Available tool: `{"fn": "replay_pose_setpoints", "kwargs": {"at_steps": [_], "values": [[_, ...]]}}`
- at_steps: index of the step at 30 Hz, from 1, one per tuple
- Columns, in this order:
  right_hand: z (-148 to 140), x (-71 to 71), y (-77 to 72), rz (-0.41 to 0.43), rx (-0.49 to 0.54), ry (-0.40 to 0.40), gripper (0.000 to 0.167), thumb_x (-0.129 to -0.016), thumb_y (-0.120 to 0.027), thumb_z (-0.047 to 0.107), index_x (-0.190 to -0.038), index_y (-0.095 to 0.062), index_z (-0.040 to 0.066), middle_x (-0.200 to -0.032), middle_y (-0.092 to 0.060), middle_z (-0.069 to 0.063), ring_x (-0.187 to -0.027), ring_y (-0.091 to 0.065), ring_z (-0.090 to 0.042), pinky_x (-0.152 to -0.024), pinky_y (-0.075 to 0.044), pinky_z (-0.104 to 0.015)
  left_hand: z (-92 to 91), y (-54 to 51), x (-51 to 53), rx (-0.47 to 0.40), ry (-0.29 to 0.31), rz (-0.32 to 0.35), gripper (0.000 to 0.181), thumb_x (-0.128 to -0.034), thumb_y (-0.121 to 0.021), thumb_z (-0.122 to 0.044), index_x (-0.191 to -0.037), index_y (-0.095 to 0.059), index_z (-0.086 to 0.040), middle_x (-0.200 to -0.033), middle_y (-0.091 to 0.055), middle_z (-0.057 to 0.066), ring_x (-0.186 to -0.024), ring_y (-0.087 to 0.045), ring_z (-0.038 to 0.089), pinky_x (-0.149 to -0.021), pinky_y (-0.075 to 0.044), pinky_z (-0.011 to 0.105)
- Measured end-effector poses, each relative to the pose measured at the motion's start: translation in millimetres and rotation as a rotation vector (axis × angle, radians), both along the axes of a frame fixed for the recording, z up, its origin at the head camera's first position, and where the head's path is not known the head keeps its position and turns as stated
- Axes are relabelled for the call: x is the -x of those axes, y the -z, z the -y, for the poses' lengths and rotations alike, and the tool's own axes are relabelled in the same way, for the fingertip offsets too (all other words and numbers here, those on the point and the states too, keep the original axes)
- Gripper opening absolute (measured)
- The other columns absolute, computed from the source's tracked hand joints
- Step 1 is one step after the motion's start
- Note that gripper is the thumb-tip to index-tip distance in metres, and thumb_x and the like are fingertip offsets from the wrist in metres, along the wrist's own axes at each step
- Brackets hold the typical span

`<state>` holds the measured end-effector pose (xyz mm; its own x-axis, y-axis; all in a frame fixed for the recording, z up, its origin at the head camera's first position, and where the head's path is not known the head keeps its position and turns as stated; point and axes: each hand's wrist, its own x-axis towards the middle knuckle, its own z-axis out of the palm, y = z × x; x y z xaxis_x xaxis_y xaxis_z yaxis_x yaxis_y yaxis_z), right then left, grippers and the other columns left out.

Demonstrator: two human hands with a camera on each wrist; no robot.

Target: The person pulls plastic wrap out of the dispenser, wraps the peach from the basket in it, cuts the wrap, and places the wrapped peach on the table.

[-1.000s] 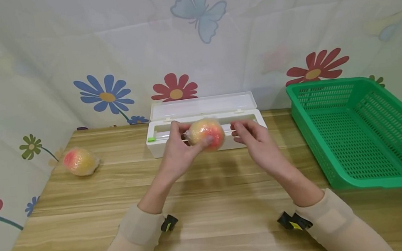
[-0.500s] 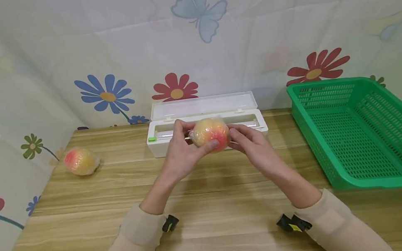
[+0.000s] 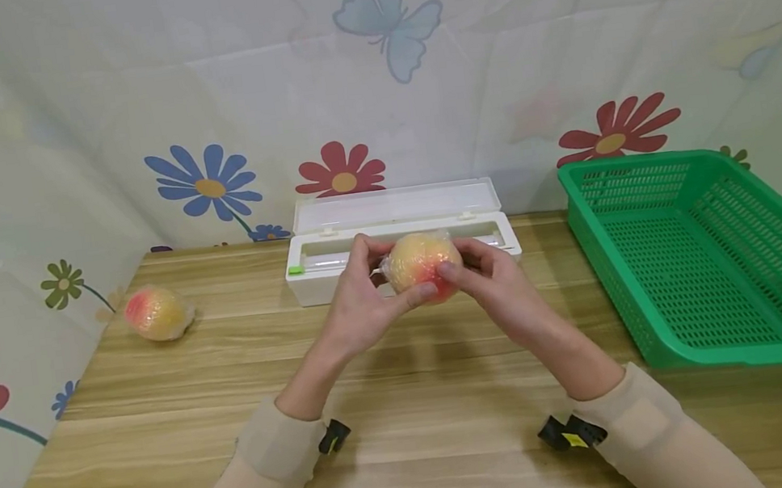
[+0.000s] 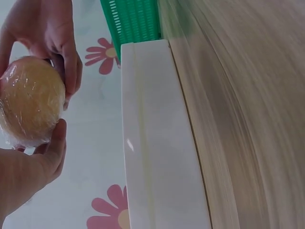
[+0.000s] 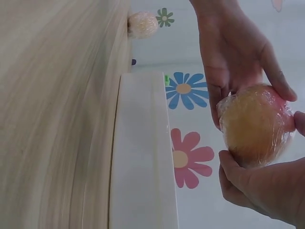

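A red and yellow peach (image 3: 422, 260) in clear cling film is held above the table, in front of the cling film dispenser (image 3: 309, 291). My left hand (image 3: 361, 300) grips its left side, thumb across the front. On the other side my right hand (image 3: 502, 287) holds it, its thumb on the red patch. Loose film bunches at the peach's left end, by my left fingers. In the left wrist view the smooth wrapped side of the peach (image 4: 33, 100) shows between both hands. The right wrist view shows crinkled film on the peach (image 5: 255, 126).
Another wrapped peach (image 3: 158, 313) lies at the table's left. The dispenser's clear lid (image 3: 394, 205) stands raised, a film roll inside, with a green slider (image 3: 296, 270) at its left end. A green plastic basket (image 3: 655, 342) stands at right. A flowered curtain (image 3: 231, 76) hangs behind.
My right hand has come in from the right and taken hold of the peach. My left hand and the peach have moved slightly right and nearer.
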<state>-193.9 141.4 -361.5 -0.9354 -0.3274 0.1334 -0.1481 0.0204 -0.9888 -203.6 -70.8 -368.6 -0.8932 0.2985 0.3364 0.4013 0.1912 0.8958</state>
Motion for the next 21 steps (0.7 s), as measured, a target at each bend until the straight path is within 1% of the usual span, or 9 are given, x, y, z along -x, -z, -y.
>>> {"fn": "replay_pose_setpoints", "kwargs": {"at_steps": [3,5,9,14,18,21], "values": [[-0.5,0.2,0.0,0.014,0.069,-0.033,0.055,-0.104,-0.061,0.025,-0.146,-0.042,-0.005,-0.134,-0.050,-0.016,-0.121,-0.048,-0.028,-0.109,-0.043,-0.032,-0.1,0.2,-0.1,-0.014,0.014,0.009,0.063,-0.0853,-0.087,-0.029,-0.128,-0.044,-0.011,-0.131,-0.053,0.001,-0.114,-0.058,0.022,-0.097,-0.052,0.040],[-0.8,0.3,-0.5,0.026,0.094,-0.048,0.055,-0.103,-0.062,0.022,-0.146,-0.040,-0.005,-0.135,-0.048,-0.016,-0.122,-0.047,-0.029,-0.109,-0.042,-0.031,-0.5,0.3,-0.2,-0.027,0.021,0.014,0.063,-0.0855,-0.087,-0.027,-0.128,-0.044,-0.011,-0.133,-0.053,0.000,-0.114,-0.059,0.022,-0.097,-0.053,0.039],[-2.0,-0.3,-2.6,0.023,0.080,-0.056,0.059,-0.102,-0.063,0.024,-0.148,-0.039,-0.004,-0.136,-0.047,-0.016,-0.123,-0.046,-0.029,-0.109,-0.043,-0.030,-1.3,-1.6,-1.2,-0.049,0.022,0.007,0.062,-0.0854,-0.087,-0.023,-0.129,-0.045,-0.010,-0.136,-0.053,0.000,-0.115,-0.058,0.022,-0.098,-0.052,0.040],[-3.5,1.2,-1.4,0.011,0.097,-0.074,0.061,-0.101,-0.065,0.027,-0.147,-0.040,-0.006,-0.134,-0.049,-0.017,-0.120,-0.048,-0.029,-0.107,-0.044,-0.030,-0.7,-5.0,-2.1,-0.058,-0.006,-0.010,0.061,-0.0843,-0.088,-0.022,-0.130,-0.050,-0.010,-0.133,-0.053,-0.001,-0.115,-0.056,0.021,-0.100,-0.051,0.038],[-3.7,1.5,-0.1,0.000,0.127,-0.103,0.059,-0.103,-0.062,0.026,-0.146,-0.041,-0.008,-0.132,-0.051,-0.017,-0.119,-0.051,-0.027,-0.107,-0.045,-0.030,-0.1,-5.8,-2.4,-0.054,-0.028,-0.049,0.058,-0.0837,-0.088,-0.022,-0.132,-0.057,-0.010,-0.130,-0.056,-0.002,-0.116,-0.057,0.020,-0.097,-0.053,0.034],[-3.8,2.0,-0.2,-0.009,0.162,-0.108,0.054,-0.104,-0.058,0.021,-0.144,-0.041,-0.012,-0.126,-0.054,-0.016,-0.114,-0.054,-0.024,-0.104,-0.047,-0.029,-1.1,-6.2,-3.0,-0.047,-0.048,-0.095,0.061,-0.0833,-0.089,-0.022,-0.136,-0.060,-0.010,-0.129,-0.058,-0.001,-0.117,-0.057,0.019,-0.094,-0.055,0.032]]}}
